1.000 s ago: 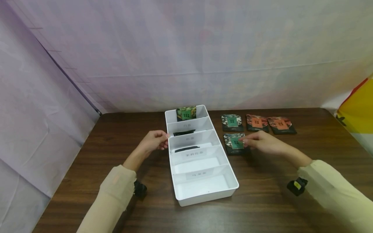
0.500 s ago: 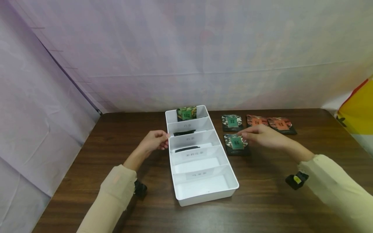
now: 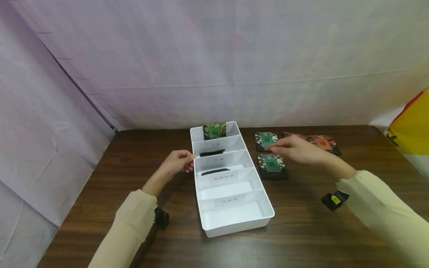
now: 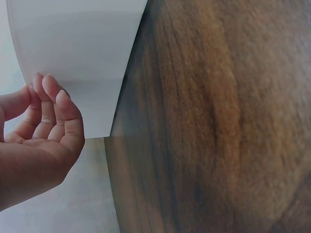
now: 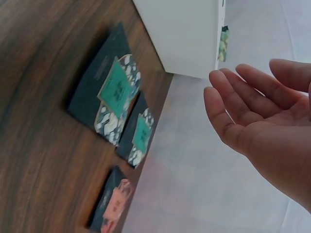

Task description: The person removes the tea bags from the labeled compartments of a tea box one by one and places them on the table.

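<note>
My left hand [image 3: 177,162] pinches the left rim of a white divided tray [image 3: 238,227] between thumb and fingers; in the left wrist view the hand [image 4: 51,131] is against the tray's outer wall [image 4: 82,43]. Over the sachets to the right of the tray hovers my right hand [image 3: 301,149], its fingers extended and holding nothing. Below it lies a dark sachet with a green label [image 3: 272,166]. Its fingertips are in front of a second green-labelled sachet [image 3: 266,139] behind that one. The right wrist view shows the hand [image 5: 267,107] apart from the sachets.
Two red-labelled sachets [image 3: 323,142] lie at the back right, one partly hidden by the right hand. A green-patterned sachet [image 3: 214,131] stands in the tray's far compartment; black sachet edges [image 3: 215,171] show in two others. White cloth [image 3: 234,74] hangs behind the brown table [image 3: 301,238].
My right hand has left the nearer green-labelled sachet and moved back and left towards the farther one. The left hand, tray and sachets have stayed in place.
</note>
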`<state>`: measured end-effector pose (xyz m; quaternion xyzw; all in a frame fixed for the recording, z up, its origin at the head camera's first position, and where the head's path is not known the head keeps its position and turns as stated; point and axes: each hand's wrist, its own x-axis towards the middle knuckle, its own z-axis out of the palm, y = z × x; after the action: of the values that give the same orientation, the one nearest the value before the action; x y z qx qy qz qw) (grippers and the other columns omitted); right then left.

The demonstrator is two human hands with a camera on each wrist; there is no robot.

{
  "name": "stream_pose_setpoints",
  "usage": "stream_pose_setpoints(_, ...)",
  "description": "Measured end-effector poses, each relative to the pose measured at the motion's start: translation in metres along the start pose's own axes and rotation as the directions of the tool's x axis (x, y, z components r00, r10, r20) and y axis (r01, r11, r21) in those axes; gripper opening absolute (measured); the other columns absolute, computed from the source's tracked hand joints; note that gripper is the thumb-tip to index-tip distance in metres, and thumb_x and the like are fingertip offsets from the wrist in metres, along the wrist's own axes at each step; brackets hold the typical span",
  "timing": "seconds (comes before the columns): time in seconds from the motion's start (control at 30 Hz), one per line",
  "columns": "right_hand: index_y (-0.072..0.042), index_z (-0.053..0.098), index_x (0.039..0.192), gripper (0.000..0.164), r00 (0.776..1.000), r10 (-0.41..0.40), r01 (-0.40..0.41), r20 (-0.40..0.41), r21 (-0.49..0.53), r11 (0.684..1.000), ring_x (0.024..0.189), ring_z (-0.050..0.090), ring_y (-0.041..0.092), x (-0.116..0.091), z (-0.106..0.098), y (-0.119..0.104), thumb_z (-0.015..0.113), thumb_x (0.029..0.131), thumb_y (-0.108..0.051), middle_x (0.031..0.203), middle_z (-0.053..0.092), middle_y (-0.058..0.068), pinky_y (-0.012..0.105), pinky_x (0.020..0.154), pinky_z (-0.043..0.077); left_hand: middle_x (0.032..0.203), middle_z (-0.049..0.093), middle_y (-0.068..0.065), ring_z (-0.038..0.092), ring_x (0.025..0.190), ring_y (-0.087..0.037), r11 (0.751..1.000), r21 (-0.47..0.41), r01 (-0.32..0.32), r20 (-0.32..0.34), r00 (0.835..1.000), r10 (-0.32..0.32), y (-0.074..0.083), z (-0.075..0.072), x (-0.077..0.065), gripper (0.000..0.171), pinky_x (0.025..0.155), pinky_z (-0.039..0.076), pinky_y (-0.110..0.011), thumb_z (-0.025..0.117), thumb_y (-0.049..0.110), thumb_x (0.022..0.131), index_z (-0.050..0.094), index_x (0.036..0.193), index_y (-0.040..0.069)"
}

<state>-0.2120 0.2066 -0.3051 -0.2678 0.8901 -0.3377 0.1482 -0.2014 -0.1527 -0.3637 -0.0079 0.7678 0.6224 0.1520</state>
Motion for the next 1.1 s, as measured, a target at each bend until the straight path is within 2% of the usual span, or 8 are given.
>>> stream_pose_setpoints(0.37, -0.003, 0.058, 0.120, 0.030, 0.998, -0.015, 0.013, 0.056, 0.040, 0.999, 0.101, 0.057, 0.029, 0.012, 0.001, -0.025, 0.047, 0.097, -0.018, 0.115, 0.059, 0.016, 0.042, 0.080, 0.048, 0.066, 0.054, -0.005, 0.053, 0.057, -0.012, 1.000, -0.006, 0.003, -0.004, 1.000, -0.003, -0.001, 0.000, 0.001, 0.015, 0.057, 0.046, -0.025, 0.051, 0.008, 0.094, 0.053, 0.081, 0.000)
stream_pose_setpoints(0.63, -0.001, 0.057, 0.119, 0.031, 0.995, -0.015, 0.010, 0.100, 0.056, 0.998, 0.104, 0.057, 0.031, 0.023, 0.007, -0.039, 0.047, 0.096, -0.019, 0.116, 0.058, 0.017, 0.045, 0.084, 0.047, 0.066, 0.054, -0.006, 0.053, 0.057, -0.012, 1.000, -0.008, 0.008, -0.007, 1.000, -0.008, -0.002, 0.000, 0.001, 0.015, 0.058, 0.047, -0.026, 0.051, 0.008, 0.093, 0.054, 0.081, 0.000)
stream_pose_setpoints(0.93, 0.003, 0.057, 0.119, 0.031, 0.984, -0.113, 0.115, 0.138, -0.003, 0.993, 0.106, 0.055, 0.029, 0.037, 0.018, -0.050, 0.047, 0.096, -0.017, 0.118, 0.057, 0.018, 0.046, 0.086, 0.045, 0.066, 0.054, -0.006, 0.053, 0.057, -0.012, 1.000, -0.011, 0.002, -0.005, 1.000, -0.002, -0.002, 0.000, 0.001, 0.015, 0.058, 0.047, -0.026, 0.051, 0.009, 0.093, 0.054, 0.081, 0.001)
stream_pose_setpoints(1.1, 0.003, 0.056, 0.119, 0.031, 0.977, -0.130, 0.127, 0.171, 0.027, 0.992, 0.106, 0.055, 0.029, 0.042, 0.024, -0.058, 0.045, 0.097, -0.015, 0.117, 0.057, 0.019, 0.046, 0.087, 0.044, 0.066, 0.054, -0.007, 0.053, 0.057, -0.012, 1.000, -0.014, -0.002, -0.002, 1.000, 0.002, -0.002, 0.000, 0.002, 0.015, 0.058, 0.047, -0.026, 0.051, 0.008, 0.093, 0.054, 0.080, 0.001)
